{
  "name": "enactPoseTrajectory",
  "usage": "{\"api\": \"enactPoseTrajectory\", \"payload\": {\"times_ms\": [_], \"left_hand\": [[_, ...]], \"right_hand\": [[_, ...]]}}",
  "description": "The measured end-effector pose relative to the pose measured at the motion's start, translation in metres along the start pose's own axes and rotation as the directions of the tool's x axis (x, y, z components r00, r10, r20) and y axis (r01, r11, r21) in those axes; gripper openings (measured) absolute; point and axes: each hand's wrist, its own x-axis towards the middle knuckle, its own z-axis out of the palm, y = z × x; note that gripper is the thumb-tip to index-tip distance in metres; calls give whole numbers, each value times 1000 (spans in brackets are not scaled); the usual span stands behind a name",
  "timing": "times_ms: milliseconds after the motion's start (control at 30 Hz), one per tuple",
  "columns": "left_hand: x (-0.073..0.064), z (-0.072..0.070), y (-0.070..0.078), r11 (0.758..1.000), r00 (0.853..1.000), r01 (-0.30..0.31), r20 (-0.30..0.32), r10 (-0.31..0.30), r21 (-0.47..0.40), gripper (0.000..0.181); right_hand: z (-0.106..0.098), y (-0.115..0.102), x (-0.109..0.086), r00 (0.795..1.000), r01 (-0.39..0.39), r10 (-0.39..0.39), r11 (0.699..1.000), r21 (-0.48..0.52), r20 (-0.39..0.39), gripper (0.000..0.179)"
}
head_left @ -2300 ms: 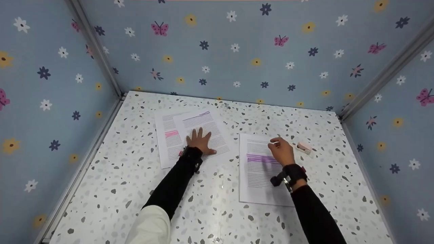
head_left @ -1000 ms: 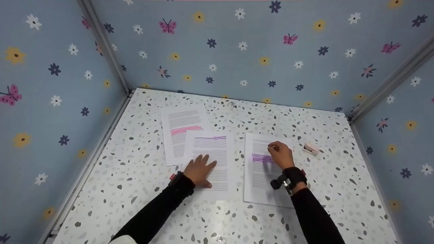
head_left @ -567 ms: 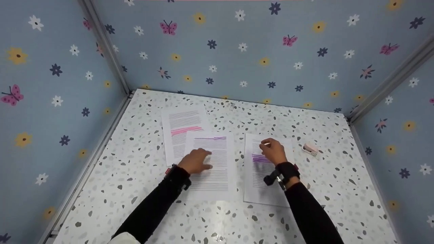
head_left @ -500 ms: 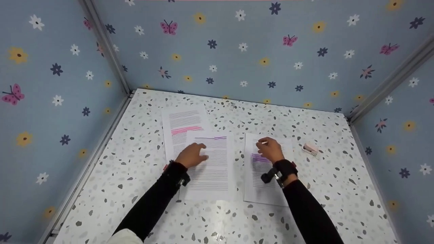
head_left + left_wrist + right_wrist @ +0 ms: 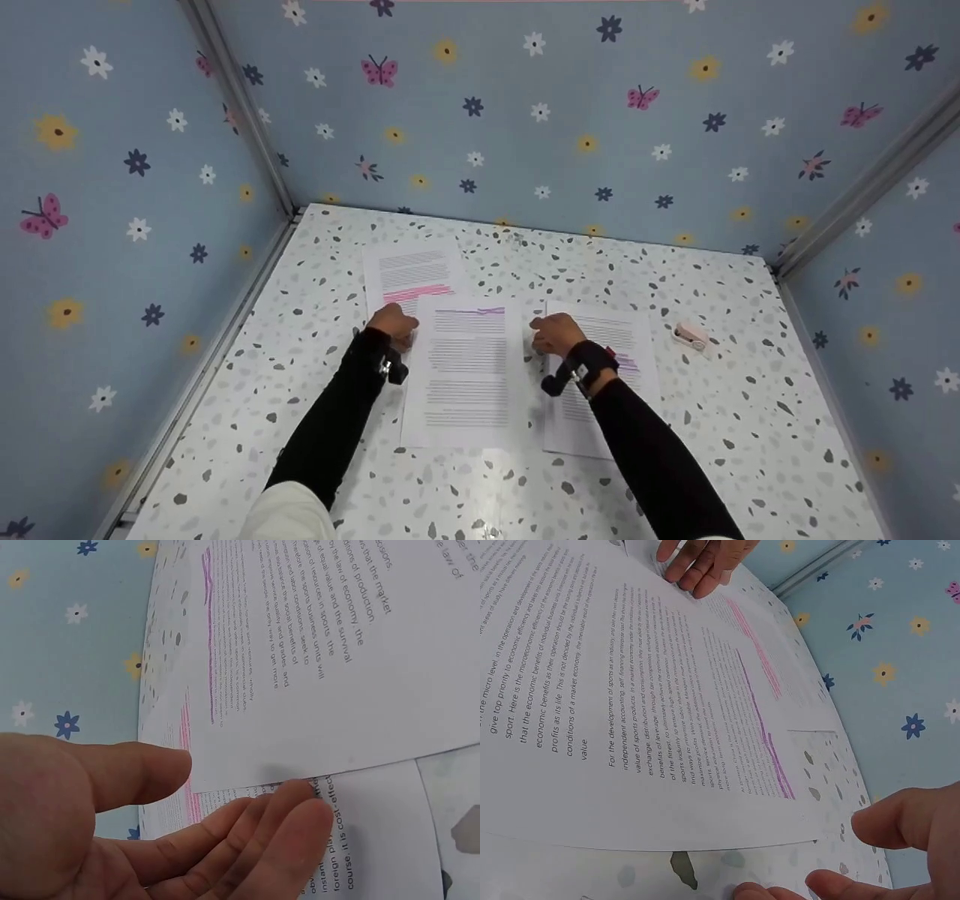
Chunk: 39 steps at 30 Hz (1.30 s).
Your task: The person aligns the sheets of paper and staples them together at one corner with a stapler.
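A printed sheet with a purple-marked line (image 5: 471, 375) lies face up between my hands. My left hand (image 5: 393, 325) is at its left edge, with the thumb (image 5: 142, 769) apart from the fingers (image 5: 225, 840); whether the fingertips touch the edge, I cannot tell. Beneath and behind that sheet is a pink-highlighted sheet (image 5: 415, 262), partly covered. My right hand (image 5: 556, 334) hovers just off the middle sheet's right edge, thumb and fingers spread with nothing between them. Below it lies a paper stack with purple highlighting (image 5: 600, 330), partly hidden by hand and wrist.
A small pale pink stapler-like object (image 5: 691, 337) lies on the table to the right of the stack. The speckled white table (image 5: 480, 495) meets flower-patterned walls (image 5: 525, 150) at the back and both sides.
Earlier my left hand slid the purple-marked sheet toward me and straightened it, then lifted and moved to its left edge. My right hand moved left from over the stack toward the sheet's right edge.
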Motion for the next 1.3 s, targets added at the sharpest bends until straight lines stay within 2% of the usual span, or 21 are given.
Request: {"api": "enactPoseTrajectory", "payload": {"times_ms": [233,400,533,600,733,900,1033,1167,1300], "left_hand": [[1,-2,-1,998,1000,-13,18,15,-64,16],[-2,0,-2,989,997,4,75,6,-145,22],[-3,3,-2,976,995,29,104,-7,-214,16],[-3,5,-2,974,995,32,99,-10,-222,11],[0,7,-2,986,997,19,80,-5,-168,13],[4,11,-3,975,992,52,122,-26,-216,21],[7,15,-5,975,994,37,110,-13,-218,23],[10,17,-11,985,996,16,87,-1,-173,21],[15,18,-13,990,998,19,68,-10,-142,16]], "right_hand": [[2,-6,0,1000,-25,26,999,27,-11,54],[2,-6,0,999,-50,50,998,29,-5,51],[4,-3,2,998,-67,67,997,28,-9,49],[5,-1,5,997,-76,76,997,32,-16,48],[8,5,9,995,-83,85,996,41,-48,43],[14,10,11,996,-41,42,999,26,-75,23],[18,14,10,995,47,-55,994,-102,-82,10],[22,18,12,989,87,-120,948,-305,-90,18],[24,20,17,989,70,-117,915,-398,-95,30]]}}
